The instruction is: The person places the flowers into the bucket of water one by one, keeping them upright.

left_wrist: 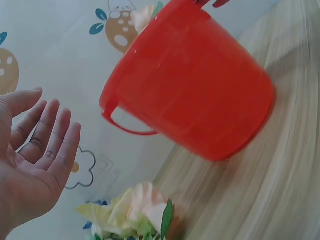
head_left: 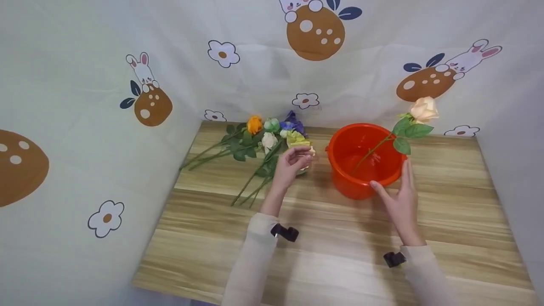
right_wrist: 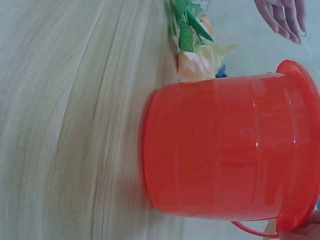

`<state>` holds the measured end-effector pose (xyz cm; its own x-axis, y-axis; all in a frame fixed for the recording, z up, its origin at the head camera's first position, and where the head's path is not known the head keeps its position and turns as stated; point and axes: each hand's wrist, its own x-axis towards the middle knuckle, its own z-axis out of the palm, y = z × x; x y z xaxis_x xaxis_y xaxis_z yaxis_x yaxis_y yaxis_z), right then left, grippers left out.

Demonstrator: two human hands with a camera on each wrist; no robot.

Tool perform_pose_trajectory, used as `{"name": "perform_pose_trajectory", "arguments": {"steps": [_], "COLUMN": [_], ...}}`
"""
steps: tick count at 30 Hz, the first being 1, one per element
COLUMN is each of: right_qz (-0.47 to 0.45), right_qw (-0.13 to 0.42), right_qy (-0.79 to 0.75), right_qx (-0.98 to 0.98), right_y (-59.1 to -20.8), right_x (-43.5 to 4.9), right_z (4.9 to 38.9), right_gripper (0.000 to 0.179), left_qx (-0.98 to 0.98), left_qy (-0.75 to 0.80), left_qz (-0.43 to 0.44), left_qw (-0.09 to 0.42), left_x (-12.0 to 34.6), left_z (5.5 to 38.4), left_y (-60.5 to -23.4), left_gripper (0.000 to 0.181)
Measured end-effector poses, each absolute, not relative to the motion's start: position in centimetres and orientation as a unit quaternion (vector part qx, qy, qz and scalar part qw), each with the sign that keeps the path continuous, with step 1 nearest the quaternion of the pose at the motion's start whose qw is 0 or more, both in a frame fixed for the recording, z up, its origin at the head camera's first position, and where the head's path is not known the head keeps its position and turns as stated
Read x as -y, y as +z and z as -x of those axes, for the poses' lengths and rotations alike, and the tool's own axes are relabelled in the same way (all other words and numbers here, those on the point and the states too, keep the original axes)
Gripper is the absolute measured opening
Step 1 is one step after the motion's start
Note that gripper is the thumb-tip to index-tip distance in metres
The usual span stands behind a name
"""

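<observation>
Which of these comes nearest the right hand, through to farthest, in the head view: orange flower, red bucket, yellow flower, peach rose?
1. Red bucket: its rim touches the right hand.
2. Peach rose: leaning out over the right rim.
3. Yellow flower: left side.
4. Orange flower: farther left.

High on the person's head, one camera looks forward and down across most of the table (head_left: pixel 204 246) to the patterned cloth (head_left: pixel 263 80). The left wrist camera (head_left: pixel 286 233), tilted, and the right wrist camera (head_left: pixel 393 259), rolled sideways, face the red bucket (right_wrist: pixel 215 150) low and close from outside; both take in the flower heads (left_wrist: pixel 120 212) and left hand (left_wrist: pixel 37 167).
</observation>
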<state>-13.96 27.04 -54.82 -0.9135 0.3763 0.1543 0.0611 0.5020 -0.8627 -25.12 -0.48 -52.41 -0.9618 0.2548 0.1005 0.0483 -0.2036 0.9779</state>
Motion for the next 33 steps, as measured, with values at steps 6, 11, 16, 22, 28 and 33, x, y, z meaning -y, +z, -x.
{"name": "perform_pose_trajectory", "arguments": {"steps": [6,11,16,22,28,33], "right_qz": [0.127,0.132,0.133,0.131,0.134,0.134], "right_qw": [0.169,0.163,0.156,0.156,0.146,0.149], "right_qy": [0.480,0.478,0.480,0.484,0.485,0.485], "right_qx": [0.851,0.853,0.853,0.851,0.852,0.851], "right_y": [-54.9,-55.0,-55.0,-54.9,-54.8,-54.9], "right_x": [-27.0,-27.0,-27.1,-27.2,-27.1,-27.1], "right_z": [14.0,14.0,13.9,14.0,14.0,13.9], "right_gripper": [0.105,0.105,0.106,0.105,0.105,0.105], "left_qx": [-0.645,-0.651,-0.660,-0.671,-0.693,-0.706], "left_qy": [0.756,0.752,0.748,0.739,0.721,0.708], "left_qz": [-0.097,-0.083,-0.059,-0.043,-0.014,0.004], "left_qw": [0.056,0.052,0.046,0.034,0.022,0.024], "left_x": [2.5,4.2,5.8,7.5,8.8,9.6], "left_z": [25.4,25.4,25.4,25.5,25.3,25.1], "left_y": [-53.2,-54.0,-54.8,-55.9,-57.2,-58.3], "left_gripper": [0.030,0.032,0.029,0.029,0.027,0.029]}}
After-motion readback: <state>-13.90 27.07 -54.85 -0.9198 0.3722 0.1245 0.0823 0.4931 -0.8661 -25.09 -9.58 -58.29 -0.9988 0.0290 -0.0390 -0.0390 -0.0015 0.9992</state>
